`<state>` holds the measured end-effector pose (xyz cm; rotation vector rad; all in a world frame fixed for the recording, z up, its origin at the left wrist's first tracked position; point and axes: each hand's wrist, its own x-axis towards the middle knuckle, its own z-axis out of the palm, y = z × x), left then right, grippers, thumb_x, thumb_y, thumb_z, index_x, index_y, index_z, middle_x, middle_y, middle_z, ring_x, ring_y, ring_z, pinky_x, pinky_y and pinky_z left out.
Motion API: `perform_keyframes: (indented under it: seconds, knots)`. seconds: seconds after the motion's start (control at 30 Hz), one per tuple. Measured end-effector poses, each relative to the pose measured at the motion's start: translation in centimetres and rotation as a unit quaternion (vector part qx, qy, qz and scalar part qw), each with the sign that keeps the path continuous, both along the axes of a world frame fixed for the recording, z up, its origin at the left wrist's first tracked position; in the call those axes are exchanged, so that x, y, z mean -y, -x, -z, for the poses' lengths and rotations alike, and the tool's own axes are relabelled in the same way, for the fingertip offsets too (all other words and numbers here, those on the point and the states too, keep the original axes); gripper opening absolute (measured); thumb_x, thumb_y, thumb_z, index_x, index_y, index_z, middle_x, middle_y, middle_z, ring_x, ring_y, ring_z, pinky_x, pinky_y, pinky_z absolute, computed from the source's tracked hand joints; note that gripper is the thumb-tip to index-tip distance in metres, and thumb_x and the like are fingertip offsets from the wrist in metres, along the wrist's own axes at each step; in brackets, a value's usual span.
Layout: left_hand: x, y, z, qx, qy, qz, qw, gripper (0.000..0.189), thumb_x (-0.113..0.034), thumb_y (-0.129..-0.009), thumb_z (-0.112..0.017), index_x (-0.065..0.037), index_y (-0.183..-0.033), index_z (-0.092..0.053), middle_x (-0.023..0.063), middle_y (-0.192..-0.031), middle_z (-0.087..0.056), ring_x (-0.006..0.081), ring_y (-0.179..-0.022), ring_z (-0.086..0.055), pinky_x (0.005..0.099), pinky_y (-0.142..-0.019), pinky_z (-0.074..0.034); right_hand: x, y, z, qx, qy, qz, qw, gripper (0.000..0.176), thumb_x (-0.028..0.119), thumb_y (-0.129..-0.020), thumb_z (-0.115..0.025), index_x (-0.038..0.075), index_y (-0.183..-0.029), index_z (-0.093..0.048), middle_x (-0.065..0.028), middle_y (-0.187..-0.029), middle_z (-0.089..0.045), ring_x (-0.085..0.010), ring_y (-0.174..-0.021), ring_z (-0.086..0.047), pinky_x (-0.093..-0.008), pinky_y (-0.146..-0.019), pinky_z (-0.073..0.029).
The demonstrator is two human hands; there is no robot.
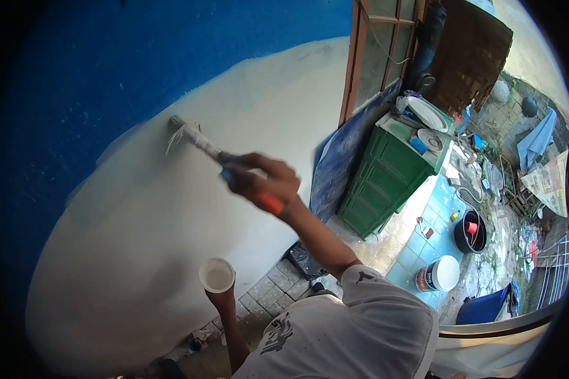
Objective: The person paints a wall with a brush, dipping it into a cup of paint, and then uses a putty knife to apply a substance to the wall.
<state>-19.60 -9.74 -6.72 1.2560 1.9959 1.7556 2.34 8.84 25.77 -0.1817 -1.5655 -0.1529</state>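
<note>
My right hand [262, 183] is closed around the handle of a paintbrush [202, 142], slightly blurred. The brush's head, with loose pale bristles sticking out, meets the wall where white paint borders blue. Lower down, my left hand [224, 297] grips a round white cup [217, 276] with pale contents, held a little away from the wall. White covers a broad curved area of the wall [126, 234], and the blue part [107, 69] runs above and to the left of it.
A green cabinet [392, 174] with items on top stands right of the wall, near a brown-framed window [382, 50]. On the tiled floor are a paint bucket [446, 273] and a black tub [471, 232] holding a red scoop. A blue container [483, 309] sits lower right.
</note>
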Motion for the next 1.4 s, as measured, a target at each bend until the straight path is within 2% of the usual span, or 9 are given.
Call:
perform_keyframes:
  seconds: [0.1, 0.23, 0.47, 0.6, 0.8, 0.87, 0.9, 1.2, 1.4]
  knots:
    - [-1.1, -1.0, -0.7, -0.021, -0.008, 0.002, 1.000, 0.053, -0.011, -0.077, -0.091, 0.003, -0.117, -0.059, 0.0082, -0.088, -0.070, 0.0170, -0.072, -0.069, 0.0321, -0.068, -0.058, -6.8, -2.8, 1.3, -0.187, 0.101, -0.138, 0.967, 0.011, 0.001, -0.088, -0.078, -0.001, -0.095, -0.070, -0.0102, -0.094, -0.075, -0.0141, -0.078, -0.073, -0.0285, -0.067, -0.059]
    - [-1.6, -1.8, -0.9, -0.048, -0.017, -0.011, 0.999, 0.051, -0.011, -0.078, -0.091, 0.003, -0.116, -0.060, 0.0079, -0.086, -0.070, 0.0171, -0.072, -0.069, 0.0321, -0.067, -0.058, -13.4, -10.4, 0.8, -0.330, 0.156, -0.037, 0.930, 0.007, 0.003, -0.096, -0.072, -0.004, -0.098, -0.071, -0.0052, -0.088, -0.073, -0.0106, -0.082, -0.070, -0.0249, -0.073, -0.057]
    - [-1.6, -2.9, -0.5, 0.009, -0.001, 0.002, 1.000, 0.049, -0.008, -0.079, -0.089, 0.005, -0.116, -0.060, 0.0077, -0.084, -0.069, 0.0167, -0.070, -0.068, 0.0314, -0.066, -0.058, -14.9, -15.3, -0.4, -0.192, 0.081, 0.270, 0.940, 0.018, 0.001, -0.089, -0.075, 0.003, -0.107, -0.073, -0.0145, -0.098, -0.073, -0.0218, -0.086, -0.074, -0.0301, -0.074, -0.055]
    - [-2.5, -3.7, -0.8, 0.082, 0.080, 0.016, 0.993, 0.070, -0.015, -0.070, -0.097, 0.003, -0.127, -0.059, 0.0165, -0.122, -0.067, 0.0294, -0.112, -0.065, 0.0426, -0.100, -0.051, -10.8, -10.3, 1.1, -0.062, 0.066, 0.180, 0.980, 0.024, 0.002, -0.086, -0.077, 0.003, -0.110, -0.074, -0.0148, -0.106, -0.072, -0.0274, -0.088, -0.074, -0.0332, -0.072, -0.058]
    - [-5.4, -5.7, -2.0, 0.067, 0.087, 0.013, 0.994, 0.069, -0.015, -0.071, -0.096, 0.003, -0.126, -0.060, 0.0157, -0.121, -0.068, 0.0288, -0.111, -0.066, 0.0421, -0.099, -0.051, -8.9, -11.6, 1.5, -0.075, 0.100, -0.039, 0.991, 0.017, 0.002, -0.085, -0.078, 0.001, -0.101, -0.073, -0.0120, -0.102, -0.073, -0.0223, -0.085, -0.075, -0.0307, -0.071, -0.061]
    - [-6.6, -7.0, -2.9, -0.029, 0.003, 0.040, 0.999, 0.057, -0.008, -0.079, -0.090, 0.004, -0.123, -0.056, 0.0099, -0.095, -0.069, 0.0167, -0.072, -0.067, 0.0311, -0.065, -0.058, -13.9, -14.2, 2.4, -0.214, 0.156, -0.166, 0.950, 0.014, 0.002, -0.090, -0.075, -0.003, -0.102, -0.071, -0.0088, -0.093, -0.072, -0.0183, -0.085, -0.074, -0.0280, -0.074, -0.059]
    - [-6.9, -7.3, -2.9, -0.028, 0.006, 0.039, 0.999, 0.057, -0.008, -0.079, -0.090, 0.004, -0.123, -0.056, 0.0099, -0.095, -0.069, 0.0167, -0.072, -0.067, 0.0311, -0.065, -0.058, -16.5, -15.7, 2.3, -0.288, 0.146, -0.212, 0.922, 0.015, 0.003, -0.093, -0.074, -0.005, -0.105, -0.071, -0.0061, -0.087, -0.071, -0.0161, -0.085, -0.073, -0.0273, -0.078, -0.059]
    - [-8.1, -11.3, -4.7, -0.076, 0.045, 0.044, 0.995, 0.062, -0.013, -0.074, -0.094, 0.002, -0.123, -0.059, 0.0119, -0.109, -0.070, 0.0244, -0.098, -0.068, 0.0386, -0.089, -0.055, -20.8, -25.3, 2.2, -0.279, 0.219, 0.088, 0.931, 0.015, 0.006, -0.097, -0.072, -0.007, -0.103, -0.069, -0.0086, -0.084, -0.074, -0.0174, -0.078, -0.074, -0.0286, -0.074, -0.060]
    - [-11.3, -12.4, -10.7, -0.095, 0.013, 0.123, 0.988, 0.062, 0.006, -0.073, -0.080, -0.002, -0.129, -0.057, 0.0128, -0.121, -0.065, 0.0286, -0.114, -0.064, 0.0377, -0.100, -0.050, -10.3, -24.1, 5.2, -0.250, 0.421, -0.205, 0.848, 0.018, 0.005, -0.095, -0.071, -0.010, -0.105, -0.066, -0.0213, -0.093, -0.073, -0.0294, -0.077, -0.076, -0.0414, -0.069, -0.066]
